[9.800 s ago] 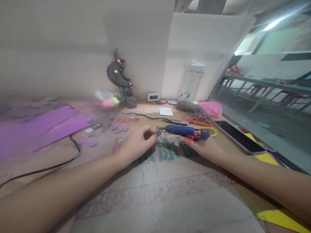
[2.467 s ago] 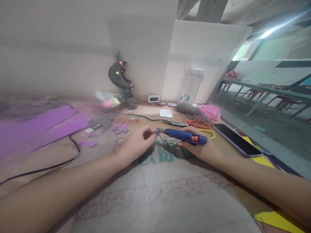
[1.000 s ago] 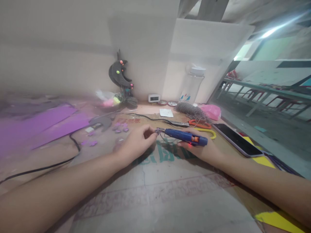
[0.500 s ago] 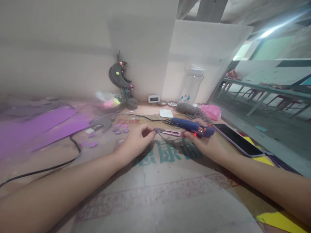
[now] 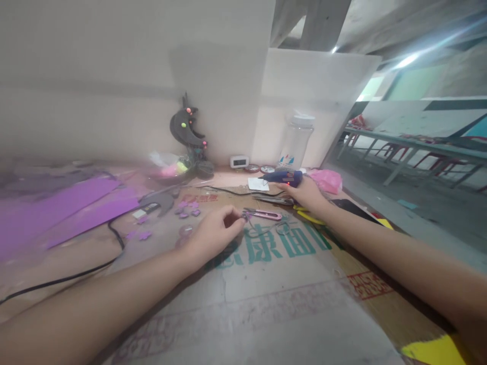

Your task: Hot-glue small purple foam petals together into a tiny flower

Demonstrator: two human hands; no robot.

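Note:
My left hand (image 5: pixel 215 228) is closed in a pinch at the middle of the table, on a small purple piece (image 5: pixel 246 217). A thin grey strand (image 5: pixel 262 234) trails from there across the printed sheet. Farther back on the right, my right hand (image 5: pixel 309 195) is wrapped round a blue glue gun (image 5: pixel 281 177) with a small red light on; its nozzle points left. A pink craft knife (image 5: pixel 268 215) lies just right of my left fingertips. Beneath my right wrist are scissors with yellow handles (image 5: pixel 310 217), partly hidden by the arm.
Purple sheets (image 5: pixel 95 213) and small purple cutouts (image 5: pixel 144 235) lie at left, near a black cable (image 5: pixel 68 276). A dark moon-shaped ornament (image 5: pixel 184 129), a small white clock (image 5: pixel 239 161) and a clear bottle (image 5: pixel 294 142) stand at the back. A phone (image 5: pixel 353 210) and pink bag (image 5: pixel 326 181) are at right.
My right hand has carried the glue gun back and away from my left hand, bringing the craft knife and yellow-handled scissors into view. My left hand keeps its pinch.

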